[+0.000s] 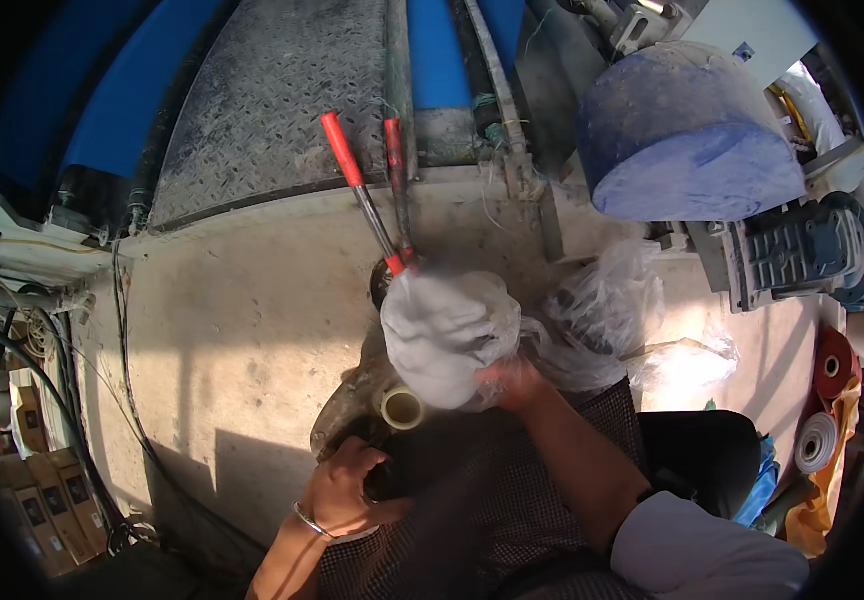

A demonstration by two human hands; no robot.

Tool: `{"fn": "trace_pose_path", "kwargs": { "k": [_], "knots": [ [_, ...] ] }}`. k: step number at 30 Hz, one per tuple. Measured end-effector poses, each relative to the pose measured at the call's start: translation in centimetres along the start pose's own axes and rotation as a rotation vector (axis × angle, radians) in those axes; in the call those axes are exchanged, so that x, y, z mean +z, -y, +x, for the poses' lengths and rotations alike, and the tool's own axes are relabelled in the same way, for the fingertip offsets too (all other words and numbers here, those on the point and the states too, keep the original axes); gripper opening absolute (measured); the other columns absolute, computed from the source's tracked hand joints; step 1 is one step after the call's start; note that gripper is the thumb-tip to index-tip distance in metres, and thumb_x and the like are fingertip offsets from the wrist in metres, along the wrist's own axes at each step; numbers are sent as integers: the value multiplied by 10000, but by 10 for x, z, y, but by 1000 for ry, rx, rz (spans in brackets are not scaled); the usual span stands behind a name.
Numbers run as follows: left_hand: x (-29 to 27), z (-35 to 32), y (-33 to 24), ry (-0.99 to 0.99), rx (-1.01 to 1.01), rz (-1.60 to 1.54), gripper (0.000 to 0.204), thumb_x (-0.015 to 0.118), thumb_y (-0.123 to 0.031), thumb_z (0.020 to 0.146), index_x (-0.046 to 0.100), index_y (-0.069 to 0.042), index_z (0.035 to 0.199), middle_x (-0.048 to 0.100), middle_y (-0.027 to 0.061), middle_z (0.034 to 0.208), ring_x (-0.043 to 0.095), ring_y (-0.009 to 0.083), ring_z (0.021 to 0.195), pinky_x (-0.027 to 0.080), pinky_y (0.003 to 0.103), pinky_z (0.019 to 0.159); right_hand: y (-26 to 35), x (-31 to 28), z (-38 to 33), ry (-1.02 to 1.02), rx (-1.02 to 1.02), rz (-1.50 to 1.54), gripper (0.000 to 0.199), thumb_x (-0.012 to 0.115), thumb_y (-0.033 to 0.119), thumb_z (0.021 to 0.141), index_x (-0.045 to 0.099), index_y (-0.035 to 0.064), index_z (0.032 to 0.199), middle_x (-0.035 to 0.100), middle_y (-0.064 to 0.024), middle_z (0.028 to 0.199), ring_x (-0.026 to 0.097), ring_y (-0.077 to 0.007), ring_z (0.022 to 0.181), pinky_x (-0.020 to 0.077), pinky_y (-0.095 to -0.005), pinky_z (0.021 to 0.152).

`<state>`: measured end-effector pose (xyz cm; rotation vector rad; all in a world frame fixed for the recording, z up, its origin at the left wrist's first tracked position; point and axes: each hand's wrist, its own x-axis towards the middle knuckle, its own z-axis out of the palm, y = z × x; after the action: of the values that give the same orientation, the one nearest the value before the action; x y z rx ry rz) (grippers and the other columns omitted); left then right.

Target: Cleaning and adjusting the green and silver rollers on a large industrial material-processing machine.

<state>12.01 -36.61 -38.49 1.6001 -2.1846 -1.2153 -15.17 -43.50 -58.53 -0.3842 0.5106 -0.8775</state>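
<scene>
My right hand is closed at the lower right edge of a bulky white bundle, which looks wrapped in thin clear plastic. My left hand curves round something dark in my lap, with the thumb apart from the fingers; shadow hides what it is. Between the hands lies a cream ring, like a tape roll. Beyond the bundle, a long-handled tool with red grips points away from me, its lower end hidden behind the white bundle.
Crumpled clear plastic lies on the concrete floor to the right. A big blue-grey drum and a finned motor stand at upper right. Cables and cardboard boxes are at left, rolls of material at right.
</scene>
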Motion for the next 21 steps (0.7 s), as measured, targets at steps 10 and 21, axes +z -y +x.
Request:
{"fn": "trace_pose_path", "kwargs": {
  "k": [10, 21],
  "knots": [
    [-9, -4, -21, -3, -26, 63, 488, 832, -309, 535, 654, 9, 859, 592, 139, 842, 634, 278, 701, 546, 356, 625, 17, 61, -16, -158, 93, -56, 696, 621, 58, 666, 398, -9, 1321, 552, -141, 1204, 568, -262, 1090, 470, -390, 926],
    [-2, -4, -24, 10, -3, 165, 485, 799, -341, 544, 652, 23, 830, 578, 136, 821, 615, 266, 698, 540, 364, 617, -23, 37, -15, -98, 141, 198, 596, 652, 114, 747, 414, -9, 1279, 563, -133, 1149, 588, -263, 1035, 500, -409, 887]
  ]
}}
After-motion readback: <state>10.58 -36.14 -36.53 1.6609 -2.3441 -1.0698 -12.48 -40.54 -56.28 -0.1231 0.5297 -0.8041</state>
